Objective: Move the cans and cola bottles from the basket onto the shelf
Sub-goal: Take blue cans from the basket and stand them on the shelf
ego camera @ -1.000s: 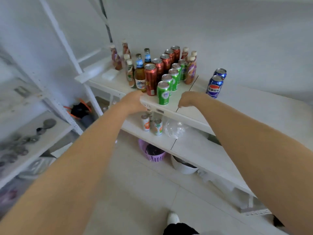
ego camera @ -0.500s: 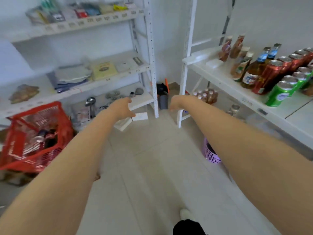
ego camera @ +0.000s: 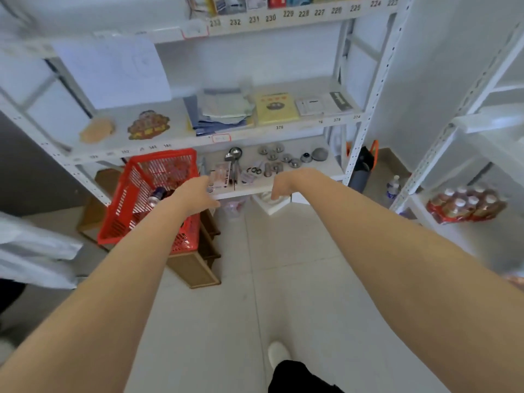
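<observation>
A red plastic basket (ego camera: 133, 194) stands on a brown wooden stand at the left. Inside it I make out one can top (ego camera: 156, 194); the other contents are blurred. My left hand (ego camera: 197, 195) hovers over the basket's right rim, fingers loosely curled, holding nothing. My right hand (ego camera: 286, 184) hangs further right, in front of the low shelf, fingers pointing down and empty. The shelf with the drinks is out of view.
White numbered shelving (ego camera: 255, 131) ahead holds papers, booklets and small metal parts. The brown stand (ego camera: 198, 268) sits under the basket. A shrink-wrapped pack of bottles (ego camera: 465, 205) lies on the right rack's low shelf. A dark bottle (ego camera: 361, 171) stands in the corner. Tiled floor lies between.
My view has swung left from the drinks shelf to the numbered shelving. The red basket has come from the frame's left edge toward the middle, and my left hand now hovers at its rim.
</observation>
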